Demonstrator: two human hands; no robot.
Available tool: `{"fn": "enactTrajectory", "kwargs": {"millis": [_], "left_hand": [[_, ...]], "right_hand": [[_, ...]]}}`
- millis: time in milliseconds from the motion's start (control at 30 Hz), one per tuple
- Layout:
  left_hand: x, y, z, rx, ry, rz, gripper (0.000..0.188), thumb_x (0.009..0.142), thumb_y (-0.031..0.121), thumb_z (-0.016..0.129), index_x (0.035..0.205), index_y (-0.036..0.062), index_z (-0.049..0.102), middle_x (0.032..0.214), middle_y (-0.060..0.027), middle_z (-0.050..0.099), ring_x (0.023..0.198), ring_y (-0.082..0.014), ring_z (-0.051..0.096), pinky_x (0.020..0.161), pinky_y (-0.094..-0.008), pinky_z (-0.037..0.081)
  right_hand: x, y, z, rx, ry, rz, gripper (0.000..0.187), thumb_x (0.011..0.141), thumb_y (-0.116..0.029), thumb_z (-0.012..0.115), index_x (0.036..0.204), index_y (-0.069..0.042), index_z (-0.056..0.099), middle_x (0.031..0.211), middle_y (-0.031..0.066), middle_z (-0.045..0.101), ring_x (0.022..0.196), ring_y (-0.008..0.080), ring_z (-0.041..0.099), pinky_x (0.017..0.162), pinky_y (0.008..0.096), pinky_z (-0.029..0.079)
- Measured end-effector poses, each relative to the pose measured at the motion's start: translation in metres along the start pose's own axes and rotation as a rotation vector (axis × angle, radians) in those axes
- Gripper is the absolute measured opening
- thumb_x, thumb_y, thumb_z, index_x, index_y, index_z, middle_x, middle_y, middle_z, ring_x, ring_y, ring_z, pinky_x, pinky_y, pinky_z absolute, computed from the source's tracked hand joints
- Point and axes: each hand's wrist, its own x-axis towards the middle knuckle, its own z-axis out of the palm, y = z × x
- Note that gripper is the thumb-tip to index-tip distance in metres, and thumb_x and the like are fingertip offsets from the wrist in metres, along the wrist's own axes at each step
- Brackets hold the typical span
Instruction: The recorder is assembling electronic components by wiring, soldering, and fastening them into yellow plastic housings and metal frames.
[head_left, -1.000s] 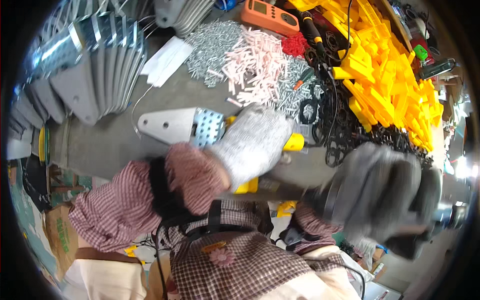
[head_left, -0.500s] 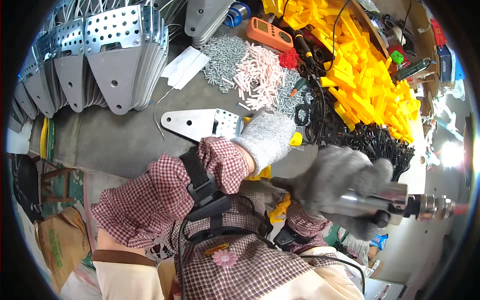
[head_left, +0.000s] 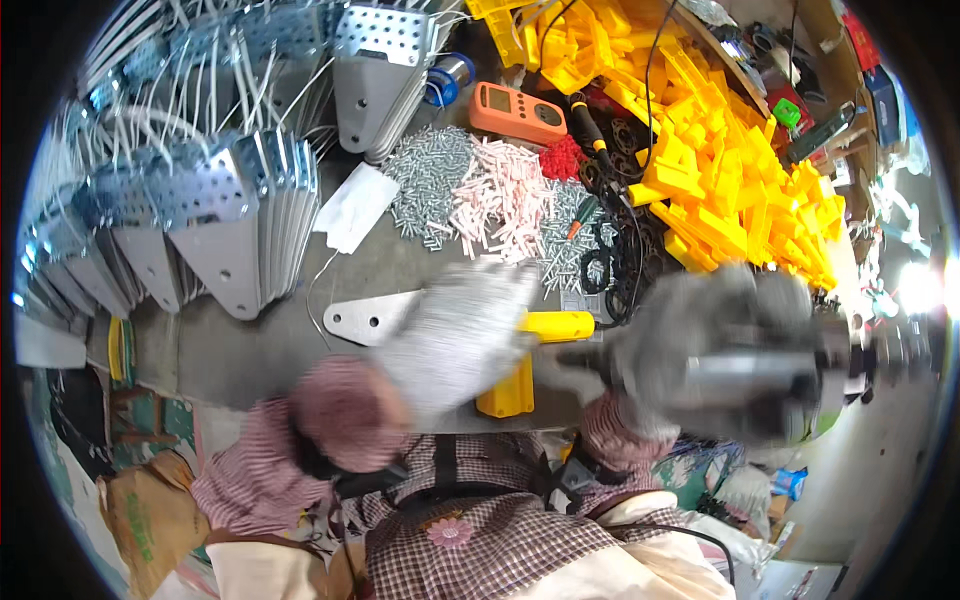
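My left hand (head_left: pixel 455 335), in a light grey knit glove, is over a flat metal bracket (head_left: pixel 362 318) and a yellow plastic piece (head_left: pixel 510 390). Motion blur smears its fingers, so its grip cannot be made out. The bracket's tapered grey end with two holes shows left of the hand; its other end is hidden. A yellow arm of the plastic piece (head_left: pixel 560 326) reaches out to the right. Off to the right, my right hand (head_left: pixel 720 340), in a dark grey glove, is wrapped round a silvery air tool (head_left: pixel 745 367), also blurred.
Stacked metal brackets with white wires (head_left: pixel 225 260) fill the left. Behind lie screws (head_left: pixel 425 185), pale pink sleeves (head_left: pixel 500 195), red bits (head_left: pixel 562 158) and an orange meter (head_left: pixel 517 112). Yellow plastic parts (head_left: pixel 720 190) heap up at the right, near black cables (head_left: pixel 625 260). White paper (head_left: pixel 355 208) lies left of the screws.
My left hand has moved left and nearer, uncovering more of the yellow piece. The right hand with the air tool has shifted slightly right. The view has shifted too.
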Motion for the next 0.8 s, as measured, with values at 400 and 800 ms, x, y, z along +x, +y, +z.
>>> {"fn": "enactTrajectory", "kwargs": {"millis": [400,800], "left_hand": [[-0.018,-0.021,-0.03,-0.349,-0.215,-0.18,0.048,0.089,0.036,0.072,0.128,0.009,0.065,0.099,-0.0192,0.069,0.096,-0.0366,0.068,0.084,-0.0455,0.055],[-0.052,0.03,-0.026,-0.298,-0.083,-0.157,0.052,0.087,0.029,0.077,0.128,-0.0006,0.063,0.108,-0.0187,0.066,0.101,-0.0346,0.066,0.089,-0.0413,0.053]], "right_hand": [[0.006,0.054,-0.023,-0.196,-0.006,0.137,0.068,0.085,-0.049,0.08,0.119,0.005,0.057,0.09,0.0199,0.071,0.068,0.0234,0.069,0.059,0.0342,0.057],[-0.129,-0.025,-0.175,-1.101,0.668,0.37,0.035,0.096,-0.021,0.067,0.126,-0.008,0.055,0.105,0.0083,0.058,0.092,0.0231,0.06,0.077,0.0355,0.054]]}}
